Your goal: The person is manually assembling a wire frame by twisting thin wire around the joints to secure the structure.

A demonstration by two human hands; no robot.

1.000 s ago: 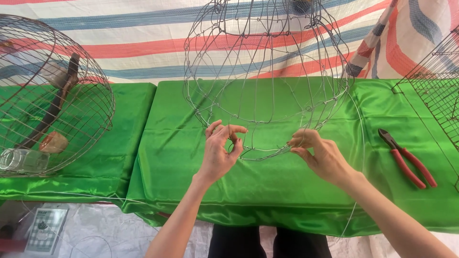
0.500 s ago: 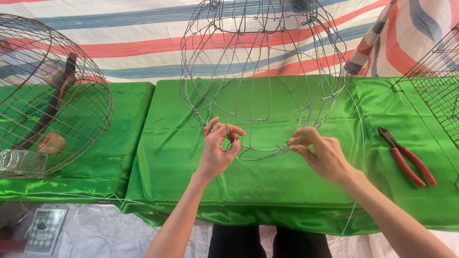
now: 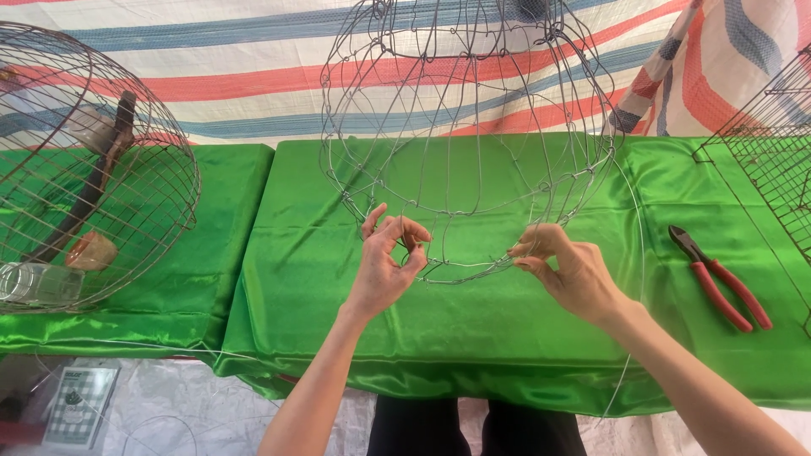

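Over the last second the wire frame (image 3: 465, 143) had tipped slightly above the green cloth (image 3: 473, 338), while the left hand (image 3: 384, 266) and right hand (image 3: 566, 270) stayed pinched on its lower rim wire, suggesting the bending was still under way.

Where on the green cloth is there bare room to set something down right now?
Free: green cloth below both hands, and the strip between the right hand and the red-handled pliers. Crowded: under the wire frame, the round cage at left, the mesh panel at right.
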